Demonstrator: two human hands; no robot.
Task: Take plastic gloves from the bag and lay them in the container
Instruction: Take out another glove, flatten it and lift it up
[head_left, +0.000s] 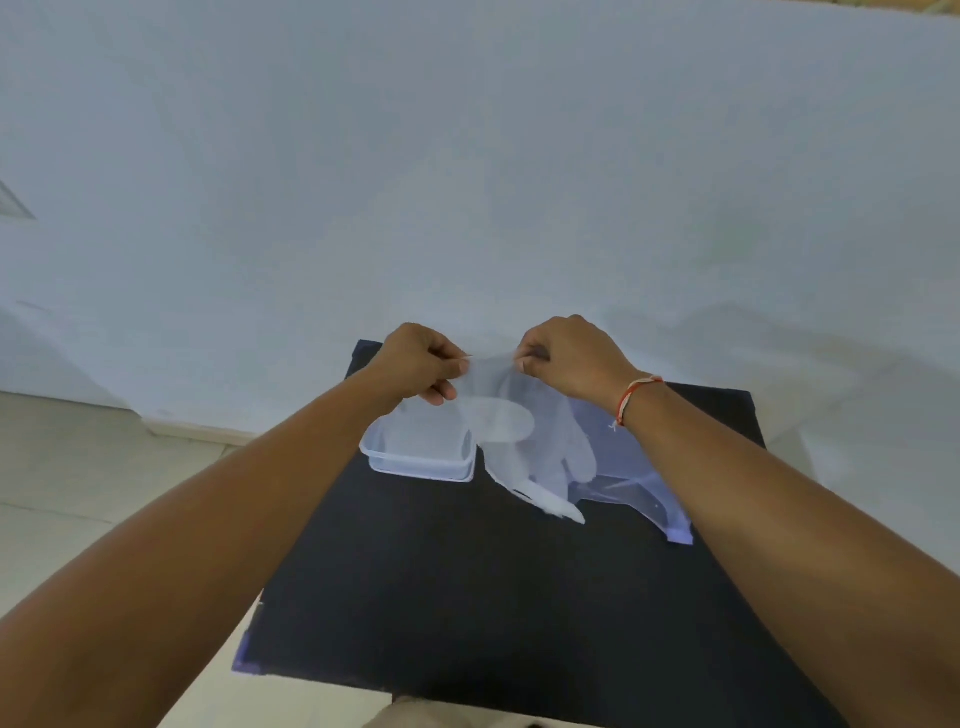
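Observation:
A thin, see-through plastic glove (524, 447) hangs in the air, fingers pointing down, just right of the container. My left hand (421, 364) pinches one corner of its cuff and my right hand (569, 358) pinches the other, stretching the cuff between them. The clear rectangular plastic container (418, 460) sits on the black table top below my left hand, and the hanging glove overlaps its right edge. The clear plastic bag (639, 488) lies flat on the table to the right, partly hidden under my right forearm.
The black table top (441, 597) is small and square, with its front edge close to me. A white wall rises right behind it. Pale floor tiles (78, 493) show to the left.

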